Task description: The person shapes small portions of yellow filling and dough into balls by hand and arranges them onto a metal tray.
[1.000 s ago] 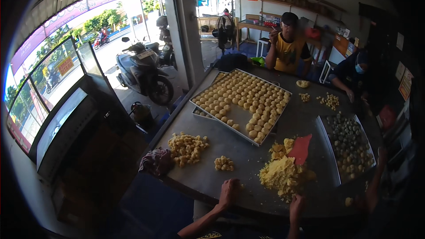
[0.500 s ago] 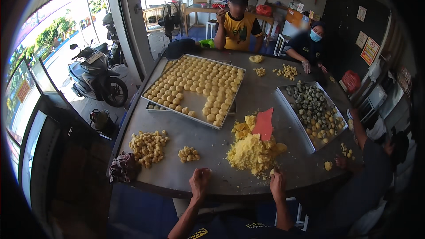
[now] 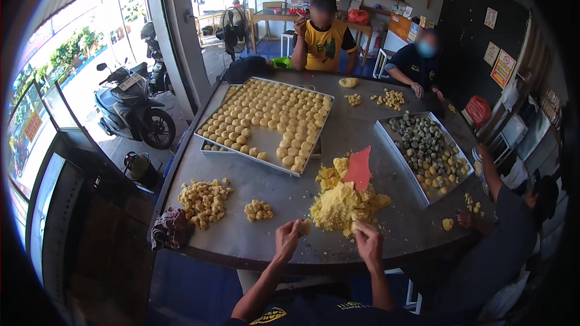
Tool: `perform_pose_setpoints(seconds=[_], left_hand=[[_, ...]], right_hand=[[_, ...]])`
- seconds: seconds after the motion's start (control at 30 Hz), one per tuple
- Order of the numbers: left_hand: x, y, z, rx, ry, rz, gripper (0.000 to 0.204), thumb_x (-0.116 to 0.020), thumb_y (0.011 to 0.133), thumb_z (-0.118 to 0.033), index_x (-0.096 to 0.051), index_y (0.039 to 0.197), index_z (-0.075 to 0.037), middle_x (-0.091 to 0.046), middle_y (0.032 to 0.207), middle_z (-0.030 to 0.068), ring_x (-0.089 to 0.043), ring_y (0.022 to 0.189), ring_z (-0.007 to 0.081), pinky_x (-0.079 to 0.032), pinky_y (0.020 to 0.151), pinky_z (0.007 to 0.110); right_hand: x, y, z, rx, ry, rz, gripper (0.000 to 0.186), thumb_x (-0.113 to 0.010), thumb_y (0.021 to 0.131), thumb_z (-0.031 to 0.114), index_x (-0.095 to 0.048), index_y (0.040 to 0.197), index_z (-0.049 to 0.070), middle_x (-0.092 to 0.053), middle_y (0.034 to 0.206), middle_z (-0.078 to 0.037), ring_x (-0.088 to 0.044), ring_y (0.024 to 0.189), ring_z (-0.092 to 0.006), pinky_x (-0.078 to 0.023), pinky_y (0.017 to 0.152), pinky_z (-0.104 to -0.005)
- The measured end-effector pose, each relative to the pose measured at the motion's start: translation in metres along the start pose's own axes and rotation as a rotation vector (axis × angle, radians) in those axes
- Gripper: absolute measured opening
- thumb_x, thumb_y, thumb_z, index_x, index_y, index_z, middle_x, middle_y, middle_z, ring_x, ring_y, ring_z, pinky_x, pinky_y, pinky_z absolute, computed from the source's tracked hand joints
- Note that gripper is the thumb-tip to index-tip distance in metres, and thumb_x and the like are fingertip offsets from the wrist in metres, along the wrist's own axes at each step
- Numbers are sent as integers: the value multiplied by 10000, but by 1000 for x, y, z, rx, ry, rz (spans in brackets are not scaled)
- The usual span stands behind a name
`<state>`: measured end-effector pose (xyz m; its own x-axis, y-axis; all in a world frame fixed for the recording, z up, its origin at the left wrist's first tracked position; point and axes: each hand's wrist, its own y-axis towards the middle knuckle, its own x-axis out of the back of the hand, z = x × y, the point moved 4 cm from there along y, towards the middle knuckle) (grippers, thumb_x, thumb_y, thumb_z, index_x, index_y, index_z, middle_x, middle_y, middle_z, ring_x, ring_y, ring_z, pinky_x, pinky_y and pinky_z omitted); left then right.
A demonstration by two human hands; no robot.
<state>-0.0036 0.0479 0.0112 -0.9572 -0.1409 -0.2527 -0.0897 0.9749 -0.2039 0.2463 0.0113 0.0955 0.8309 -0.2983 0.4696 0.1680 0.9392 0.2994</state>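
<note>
Along the near edge of the tabletop (image 3: 238,242), both hands work with forearms crossing over the rim. The left hand (image 3: 289,239) pinches a pale dough piece (image 3: 306,227) between thumb and fingers, left of the yellow mound (image 3: 338,205). The right hand (image 3: 368,244) grips a small yellow lump (image 3: 355,226) at the mound's near side. A gap separates the two hands, giving each some room sideways; the mound closes off the way forward from the right one.

Left of the mound, a strip of bare metal runs up to the large tray (image 3: 264,139), whose near corner points toward the mound. A small cluster of dough bits (image 3: 258,210) sits ahead of the left hand, with a larger heap (image 3: 204,203) beyond it and a crumpled cloth (image 3: 170,228) at the tabletop's left edge. A red sheet (image 3: 359,169) leans on the mound's far side. Rightward, bare metal separates the mound from the second tray (image 3: 403,163); a co-worker's hand (image 3: 465,218) rests near the right end.
</note>
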Motion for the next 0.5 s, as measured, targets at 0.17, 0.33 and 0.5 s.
perform_pose_setpoints(seconds=[0.17, 0.33, 0.5], left_hand=[[-47, -15, -10, -144, 120, 194, 396, -507, 1029, -276, -642, 1165, 70, -703, 980, 95, -658, 917, 155, -534, 816, 288], [-5, 5, -3, -44, 200, 124, 361, -601, 949, -274, -655, 1080, 58, -720, 913, 168, -698, 856, 240, -538, 780, 357], [18, 11, 7, -171, 878, -35, 317, -694, 795, -257, -661, 911, 36, -668, 824, 273, -674, 858, 412, -530, 697, 474]], right_hand=[[-81, -10, 25, 163, -45, 92, 226, -674, 874, 41, -696, 1087, -32, -698, 1071, -184, -690, 962, -294, -542, 829, -322], [-104, 1, 27, 164, 75, 254, 213, -672, 879, 66, -706, 1073, -16, -694, 1100, -177, -676, 1013, -302, -531, 872, -333], [-135, 0, 46, 321, 223, 383, 209, -684, 852, 54, -721, 1050, 1, -692, 1116, -165, -673, 1027, -292, -534, 875, -341]])
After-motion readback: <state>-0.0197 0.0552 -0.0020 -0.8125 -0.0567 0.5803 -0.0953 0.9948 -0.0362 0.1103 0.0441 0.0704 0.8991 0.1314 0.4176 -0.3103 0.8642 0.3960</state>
